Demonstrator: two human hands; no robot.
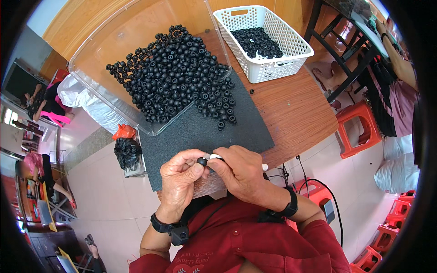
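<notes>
My left hand (178, 179) pinches a small round black plastic piece (202, 161) between thumb and fingers. Close against it, my right hand (243, 175) grips a slim white-handled tool (265, 167); its working tip is too small to make out. Both hands are above the near edge of a dark grey mat (214, 139). Beyond them lies a heap of similar black pieces (175, 75), hollow and rounded. Part of the heap spills from a clear plastic tub (98, 86), tipped with its open side towards me, onto the mat.
A white perforated basket (273, 70) with small black parts stands at the back right of the wooden table (296, 109). One loose black bit (251, 91) lies near it. Red stools (359, 129), cables (339, 218) and a black bag (127, 152) surround the table. Other people sit at both sides.
</notes>
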